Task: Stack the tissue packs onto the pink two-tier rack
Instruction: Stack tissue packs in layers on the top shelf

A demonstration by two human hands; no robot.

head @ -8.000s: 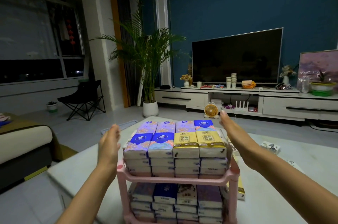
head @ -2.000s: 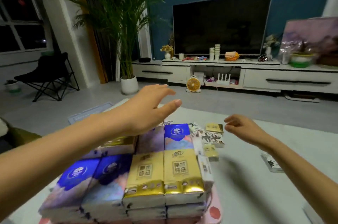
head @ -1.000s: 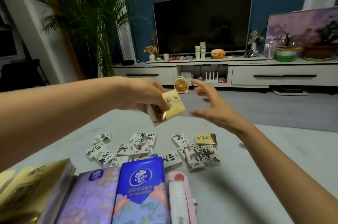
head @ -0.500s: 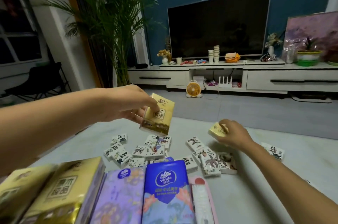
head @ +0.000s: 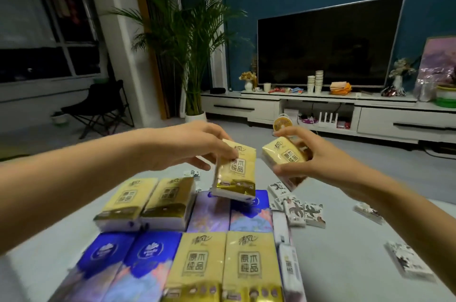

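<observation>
Yellow tissue pack [head: 234,171], pinched by the left hand [head: 187,146], hangs over the bare purple pack [head: 209,213] and blue pack [head: 249,210] at the far edge of the stack [head: 202,264]. It should go down flat, flush against the two laid yellow packs [head: 148,199]. The right hand [head: 318,157] grips a second yellow pack [head: 283,156], likely next.

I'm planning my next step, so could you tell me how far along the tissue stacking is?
Done: a full layer of packs, plus two yellow packs stacked higher at back left. In hand: left hand grips one yellow pack, right hand a second yellow pack. Left: small white packs loose on the table.
</observation>
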